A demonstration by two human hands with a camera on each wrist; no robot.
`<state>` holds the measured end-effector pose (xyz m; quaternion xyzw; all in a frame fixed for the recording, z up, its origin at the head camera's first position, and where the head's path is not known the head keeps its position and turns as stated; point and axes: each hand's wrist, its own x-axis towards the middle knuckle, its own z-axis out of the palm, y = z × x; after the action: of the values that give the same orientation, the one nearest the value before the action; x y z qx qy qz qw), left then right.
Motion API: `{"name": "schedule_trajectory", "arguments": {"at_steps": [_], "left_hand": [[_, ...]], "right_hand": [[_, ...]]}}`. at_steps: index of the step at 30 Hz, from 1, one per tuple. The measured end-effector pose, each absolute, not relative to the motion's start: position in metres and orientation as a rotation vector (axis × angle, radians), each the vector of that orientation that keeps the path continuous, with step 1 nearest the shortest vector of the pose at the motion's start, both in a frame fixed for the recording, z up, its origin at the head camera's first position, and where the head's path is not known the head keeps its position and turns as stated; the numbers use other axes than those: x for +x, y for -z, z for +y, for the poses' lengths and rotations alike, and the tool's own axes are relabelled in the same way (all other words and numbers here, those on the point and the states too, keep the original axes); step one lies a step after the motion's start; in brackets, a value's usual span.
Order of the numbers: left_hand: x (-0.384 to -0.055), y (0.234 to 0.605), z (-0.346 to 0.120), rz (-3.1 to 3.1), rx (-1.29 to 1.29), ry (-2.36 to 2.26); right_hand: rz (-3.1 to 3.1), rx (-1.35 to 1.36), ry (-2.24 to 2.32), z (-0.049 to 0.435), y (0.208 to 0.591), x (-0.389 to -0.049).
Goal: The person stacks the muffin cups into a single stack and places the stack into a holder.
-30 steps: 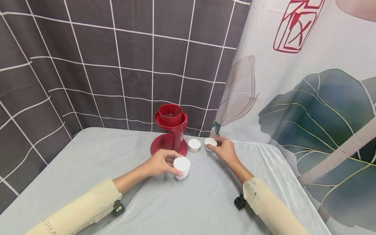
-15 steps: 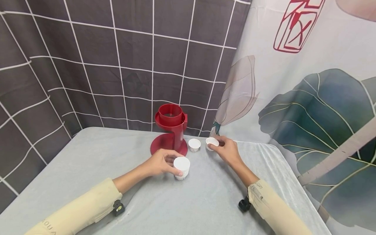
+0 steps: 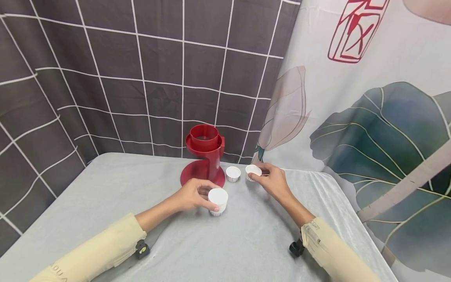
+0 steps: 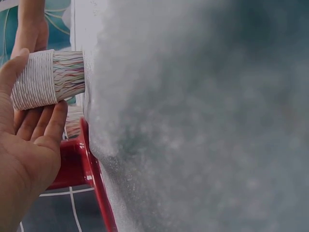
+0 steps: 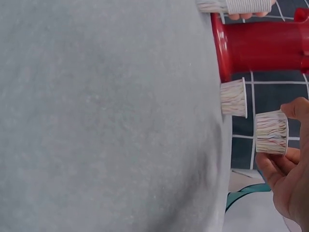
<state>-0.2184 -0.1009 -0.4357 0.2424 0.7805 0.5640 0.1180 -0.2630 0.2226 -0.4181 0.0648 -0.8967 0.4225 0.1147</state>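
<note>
My left hand [image 3: 193,195] grips a stack of nested white paper baking cups [image 3: 218,199], thumb on the near side. In the left wrist view many ridged rims show above the lowest cup [image 4: 69,75], which has coloured wavy lines and its base at the tablecloth. Farther back, my right hand [image 3: 275,182] pinches a single paper baking cup [image 5: 271,133] between thumb and fingers. The right wrist view shows a gap between this cup and the cloth. Just left of it, another baking cup [image 3: 233,175] stands upright on the table.
A red stand [image 3: 213,164] with a round base, a column and a ring-shaped top is at the back, behind my left hand. Grey cloth covers the table [image 3: 225,250]. A dark gridded curtain [image 3: 158,58] and a printed light one [image 3: 317,98] hang behind.
My right forearm has swung a little to the right, while the pinched cup has shifted only slightly. The left hand and its stack have stayed in place.
</note>
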Motion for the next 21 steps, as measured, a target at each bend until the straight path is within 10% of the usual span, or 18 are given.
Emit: {"name": "schedule_trajectory", "arguments": {"at_steps": [21], "left_hand": [[-0.218, 0.435, -0.101, 2.301, 0.707, -1.638]], "right_hand": [[-2.599, 0.334, -1.318, 0.202, 0.408, -0.247]]}}
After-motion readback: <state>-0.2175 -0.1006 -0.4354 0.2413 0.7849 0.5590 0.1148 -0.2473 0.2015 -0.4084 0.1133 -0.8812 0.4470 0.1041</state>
